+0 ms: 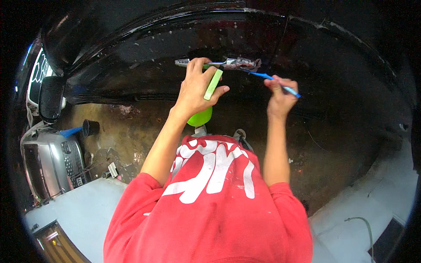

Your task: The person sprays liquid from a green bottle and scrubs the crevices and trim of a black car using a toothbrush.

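A black car door [158, 79] with scattered whitish spots and drops stands before me. My left hand [197, 85] is at the left part of its chrome door handle [241, 62], holding a bright green spray bottle [200, 117] whose lower part shows below the palm. A pale green bar-shaped piece [213, 84] lies between my thumb and forefinger; whether it belongs to the bottle I cannot tell. My right hand [283, 93] grips a blue brush [263, 75], its tip near the right end of the handle, where whitish foam or residue shows.
A black side mirror [51, 98] juts out at the left. Beyond it are a silver car [54, 164] and a dark bucket [90, 128] on the wet brown floor [158, 125]. Behind me, a green hose [366, 227] hangs by a pale wall [345, 210].
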A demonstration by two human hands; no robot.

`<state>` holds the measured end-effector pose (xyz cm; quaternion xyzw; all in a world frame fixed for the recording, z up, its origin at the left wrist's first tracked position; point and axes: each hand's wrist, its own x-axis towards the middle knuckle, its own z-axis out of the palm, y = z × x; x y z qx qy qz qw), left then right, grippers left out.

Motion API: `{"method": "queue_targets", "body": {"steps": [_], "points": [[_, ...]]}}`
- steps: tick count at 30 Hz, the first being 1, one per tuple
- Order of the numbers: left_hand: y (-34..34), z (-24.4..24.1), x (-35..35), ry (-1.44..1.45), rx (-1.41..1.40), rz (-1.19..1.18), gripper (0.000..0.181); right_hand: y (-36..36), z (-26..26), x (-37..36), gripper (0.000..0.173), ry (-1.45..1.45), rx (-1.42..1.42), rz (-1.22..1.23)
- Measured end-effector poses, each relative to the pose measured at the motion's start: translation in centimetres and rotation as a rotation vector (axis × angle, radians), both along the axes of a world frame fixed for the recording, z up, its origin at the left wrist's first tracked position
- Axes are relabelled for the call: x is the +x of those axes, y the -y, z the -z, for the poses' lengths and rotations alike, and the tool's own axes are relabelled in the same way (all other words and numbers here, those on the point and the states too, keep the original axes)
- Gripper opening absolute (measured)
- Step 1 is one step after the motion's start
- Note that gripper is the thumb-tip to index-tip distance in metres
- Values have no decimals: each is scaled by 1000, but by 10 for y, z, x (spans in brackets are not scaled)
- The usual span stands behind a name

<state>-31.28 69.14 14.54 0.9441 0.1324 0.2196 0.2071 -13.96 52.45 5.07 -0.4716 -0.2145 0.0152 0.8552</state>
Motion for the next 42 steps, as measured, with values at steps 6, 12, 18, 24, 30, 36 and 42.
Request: {"method": "queue_targets", "body": {"steps": [6,12,18,24,30,36,42], "points": [[-8,-3,-9,-57,30,39,35,-24,30,-30,22,-277,247,84],[-12,-7,-15,-33,-49,66,36,-37,35,-47,23,-375,279,93],[-11,-4,-13,-7,-34,48,38,-59,56,-65,21,-519,444,-96],[-21,6,-19,24,-48,59,39,-34,26,-72,18,-336,148,70],[-21,16,-16,43,-72,74,43,-29,-158,-74,22,314,-392,239],[-34,25,-23,59,-96,65,45,-101,-140,-73,18,650,-871,161],[-41,40,-25,101,-177,127,48,-100,-136,-73,12,874,-962,227]]}}
